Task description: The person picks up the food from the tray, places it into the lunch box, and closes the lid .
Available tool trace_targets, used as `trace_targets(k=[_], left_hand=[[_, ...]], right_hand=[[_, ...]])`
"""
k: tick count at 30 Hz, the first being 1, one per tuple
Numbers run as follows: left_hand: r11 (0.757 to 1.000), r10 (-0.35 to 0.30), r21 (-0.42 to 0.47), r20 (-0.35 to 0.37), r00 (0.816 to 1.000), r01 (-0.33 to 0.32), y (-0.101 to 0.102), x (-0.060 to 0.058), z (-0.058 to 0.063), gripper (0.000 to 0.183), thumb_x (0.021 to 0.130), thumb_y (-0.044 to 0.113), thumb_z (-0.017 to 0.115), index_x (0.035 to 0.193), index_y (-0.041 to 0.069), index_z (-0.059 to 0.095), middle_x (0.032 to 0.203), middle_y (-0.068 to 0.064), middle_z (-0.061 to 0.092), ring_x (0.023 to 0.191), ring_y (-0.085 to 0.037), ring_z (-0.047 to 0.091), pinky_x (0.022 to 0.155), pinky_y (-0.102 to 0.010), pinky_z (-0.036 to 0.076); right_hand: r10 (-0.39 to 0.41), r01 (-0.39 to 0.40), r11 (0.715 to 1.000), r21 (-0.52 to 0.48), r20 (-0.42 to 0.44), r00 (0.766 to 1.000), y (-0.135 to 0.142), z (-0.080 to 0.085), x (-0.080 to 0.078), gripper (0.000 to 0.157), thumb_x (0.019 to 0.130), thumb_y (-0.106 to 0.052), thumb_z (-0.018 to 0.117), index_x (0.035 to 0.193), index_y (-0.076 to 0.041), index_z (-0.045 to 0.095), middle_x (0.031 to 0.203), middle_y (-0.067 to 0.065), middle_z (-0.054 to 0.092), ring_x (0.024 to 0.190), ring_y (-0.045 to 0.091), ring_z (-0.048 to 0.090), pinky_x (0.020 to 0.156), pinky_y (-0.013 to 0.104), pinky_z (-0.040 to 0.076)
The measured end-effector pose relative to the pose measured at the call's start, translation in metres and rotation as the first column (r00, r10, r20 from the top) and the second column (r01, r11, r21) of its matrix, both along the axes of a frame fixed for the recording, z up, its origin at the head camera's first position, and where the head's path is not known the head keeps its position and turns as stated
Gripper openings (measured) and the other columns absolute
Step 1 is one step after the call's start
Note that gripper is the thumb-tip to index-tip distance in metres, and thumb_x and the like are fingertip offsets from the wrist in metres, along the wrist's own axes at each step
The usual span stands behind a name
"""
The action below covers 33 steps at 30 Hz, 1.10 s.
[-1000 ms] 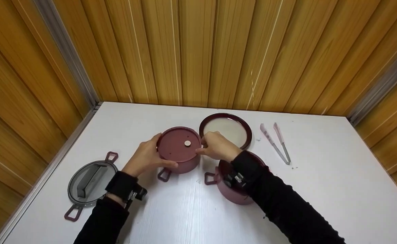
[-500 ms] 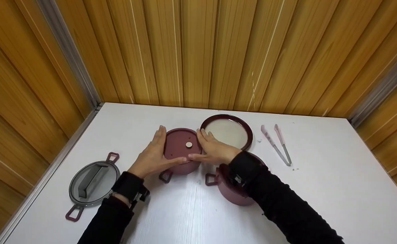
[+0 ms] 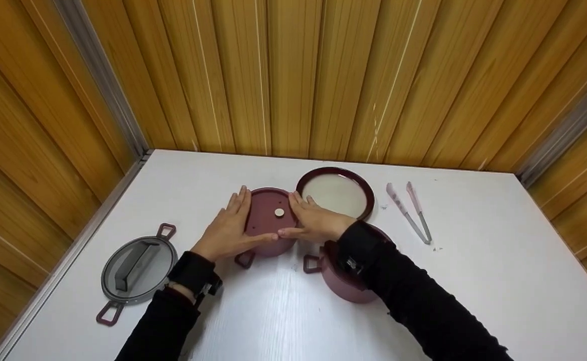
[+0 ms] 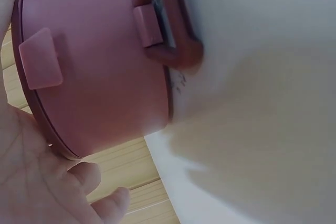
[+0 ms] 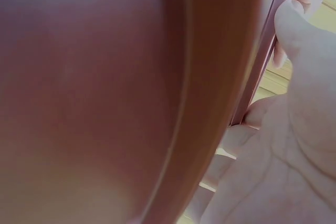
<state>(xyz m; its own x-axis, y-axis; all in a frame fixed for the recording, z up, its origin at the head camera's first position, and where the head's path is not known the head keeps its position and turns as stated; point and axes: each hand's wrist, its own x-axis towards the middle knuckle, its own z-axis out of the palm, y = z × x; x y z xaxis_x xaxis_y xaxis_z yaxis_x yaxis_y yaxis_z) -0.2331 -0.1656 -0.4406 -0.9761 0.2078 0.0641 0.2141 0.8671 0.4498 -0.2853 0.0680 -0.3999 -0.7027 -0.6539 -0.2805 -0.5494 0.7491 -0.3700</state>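
Note:
A burgundy lidded pot (image 3: 272, 213), with a small pale disc on its flat lid, sits upright at mid-table. My left hand (image 3: 227, 231) lies along the left edge of the lid, fingers straight, and my right hand (image 3: 318, 219) lies along the right edge. Both thumbs reach over the near rim, their tips almost meeting. In the left wrist view, the pot's side (image 4: 100, 61) shows a small tab and a loop handle (image 4: 176, 22) hanging low near the table. The right wrist view has the right palm (image 5: 283, 161) against the lid's rim.
A second burgundy pot (image 3: 341, 283) stands under my right forearm, partly hidden. Behind it lies a cream plate with a dark red rim (image 3: 370, 200). Tongs (image 3: 414, 220) lie to the right. A grey see-through lid with two burgundy handles (image 3: 158, 273) lies at left.
My right fingers, earlier curled at the pot's right side, have straightened along the lid edge. My left hand has shifted from the pot's side onto the lid edge. The pot stays put.

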Motion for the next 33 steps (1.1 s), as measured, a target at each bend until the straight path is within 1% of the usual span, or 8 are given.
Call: trace_targets(k=[10,18,21,24,28,32,33], left_hand=[[0.999,-0.002,-0.043,-0.019,1.0,0.001,-0.002,-0.0001,0.0024,0.124,0.075,0.085,0.055,0.159,0.009,0.005,0.169,-0.012,0.006,0.155,-0.035,0.014,0.121,-0.061,0.023],[0.999,0.001,-0.041,-0.009,1.0,-0.001,-0.0036,0.001,0.0036,0.124,0.075,0.085,0.056,0.159,0.008,0.006,0.169,-0.012,0.006,0.155,-0.034,0.015,0.12,-0.061,0.024],[1.0,0.009,-0.028,-0.001,1.0,-0.009,-0.0033,0.0013,0.0031,0.125,0.074,0.085,0.057,0.16,0.01,0.005,0.169,-0.01,0.005,0.154,-0.036,0.018,0.119,-0.061,0.027],[1.0,0.018,-0.009,0.006,1.0,-0.018,-0.0021,0.0009,0.0028,0.127,0.071,0.086,0.059,0.16,0.012,0.005,0.169,-0.008,0.004,0.151,-0.039,0.024,0.115,-0.061,0.033],[0.999,0.027,0.019,0.032,0.999,-0.027,-0.0005,0.0003,0.0024,0.13,0.069,0.087,0.06,0.16,0.015,0.002,0.169,-0.004,0.0,0.149,-0.04,0.028,0.111,-0.06,0.039],[0.998,0.038,0.05,0.065,0.997,-0.042,0.0013,0.0003,0.0024,0.131,0.067,0.088,0.06,0.16,0.019,0.0,0.169,0.001,-0.006,0.148,-0.039,0.032,0.11,-0.059,0.042],[0.997,0.037,0.06,0.066,0.997,-0.041,0.0017,0.0002,0.002,0.132,0.067,0.088,0.061,0.16,0.018,0.0,0.169,0.0,-0.006,0.147,-0.04,0.033,0.11,-0.059,0.042]], right_hand=[[-0.008,0.009,0.999,0.041,-0.032,0.999,-0.0031,0.0074,0.0023,0.098,0.096,-0.061,0.052,0.159,-0.003,0.004,0.167,0.016,0.005,0.153,0.043,0.009,0.127,0.047,0.015],[0.0,0.003,0.999,0.05,-0.044,0.999,-0.0065,0.0088,0.0026,0.097,0.096,-0.059,0.053,0.158,-0.001,0.006,0.167,0.019,0.009,0.153,0.042,0.012,0.126,0.047,0.016],[0.01,-0.007,0.999,0.045,-0.058,0.998,-0.0061,0.0082,0.0031,0.097,0.096,-0.059,0.053,0.158,0.0,0.007,0.166,0.019,0.011,0.152,0.043,0.014,0.126,0.047,0.018],[0.015,-0.013,0.999,0.035,-0.074,0.997,-0.0046,0.0074,0.0033,0.098,0.095,-0.059,0.053,0.158,0.0,0.008,0.166,0.018,0.012,0.152,0.044,0.017,0.125,0.047,0.021],[0.015,-0.014,1.0,0.014,-0.075,0.997,-0.0027,0.0057,0.0013,0.1,0.094,-0.06,0.056,0.158,0.0,0.008,0.166,0.019,0.016,0.151,0.04,0.022,0.124,0.047,0.025],[-0.002,0.001,1.0,-0.018,-0.058,0.998,-0.0003,0.0051,-0.0016,0.106,0.088,-0.063,0.062,0.159,-0.005,0.008,0.163,0.019,0.026,0.149,0.033,0.032,0.122,0.045,0.03],[-0.008,0.006,1.0,-0.027,-0.05,0.999,0.0005,0.0054,-0.0022,0.108,0.087,-0.063,0.064,0.16,-0.006,0.008,0.161,0.019,0.03,0.148,0.031,0.035,0.121,0.044,0.031]])
